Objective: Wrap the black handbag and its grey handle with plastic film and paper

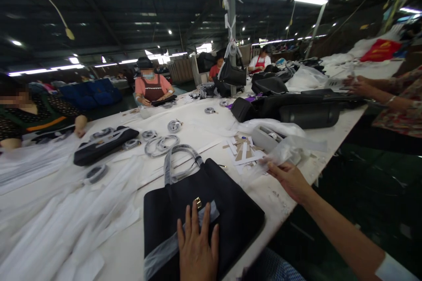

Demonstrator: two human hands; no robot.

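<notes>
- We see the black handbag (237, 210) lying on the table (280, 199) directly before us, front face up, its film-wrapped handles (168, 167) pointing away.
- Our left hand (199, 246) rests unclenched on that face, palm down and fingers spread, gripping nothing; the fingertips lie just beside the gold clasp (198, 202) and over a strip of protective film (161, 257).
- Our right hand (290, 180) pinches clear plastic (255, 173) between thumb and fingers; we cannot tell whether it is one sheet or several.
- For good handling, we judge that the left palm should press lightly and evenly, clear of the clasp's metal, while the right draws the plastic up gently, free of the paper and card scraps (242, 151) beside it.
- Note the near table edge, slanting beneath our right forearm: the bag's right corner lies close to it, so we would favour shifting inward.
- On the left, white wrapping sheets (66, 228) crowd the bag; beyond the handles lie coiled straps (161, 145). The grey box (267, 138) limits reach ahead of the right hand, leaving the edge side roomier for the elbow.
</notes>
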